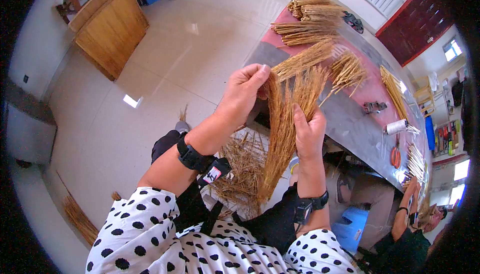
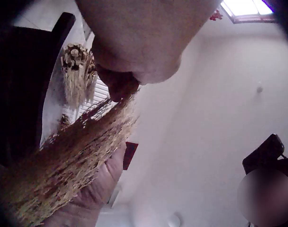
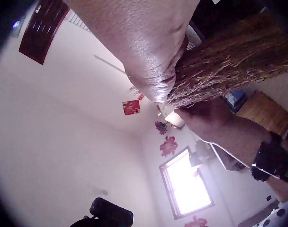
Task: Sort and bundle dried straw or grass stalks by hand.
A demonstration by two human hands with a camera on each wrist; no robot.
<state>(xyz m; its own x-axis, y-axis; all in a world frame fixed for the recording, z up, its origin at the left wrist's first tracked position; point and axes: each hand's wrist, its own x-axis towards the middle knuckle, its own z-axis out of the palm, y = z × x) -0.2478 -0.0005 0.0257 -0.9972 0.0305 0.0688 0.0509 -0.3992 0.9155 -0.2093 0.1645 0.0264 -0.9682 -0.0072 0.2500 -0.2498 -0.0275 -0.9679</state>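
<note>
Beside our desk (image 1: 347,124), our left hand (image 1: 247,85) pinches the straw (image 1: 282,144) our right hand (image 1: 310,134) grips, seemingly for steadiness.

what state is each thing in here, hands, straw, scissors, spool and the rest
Left hand: pinching straw near its top
Right hand: gripping the same straw
Held straw: loose, fanned out
Straw on the table: lying in piles
Scissors: lying down; blades open or shut, cannot tell
Spool: on its side, wound with white thread
Straw scraps: loosely heaped
Red door: looks shut
</note>
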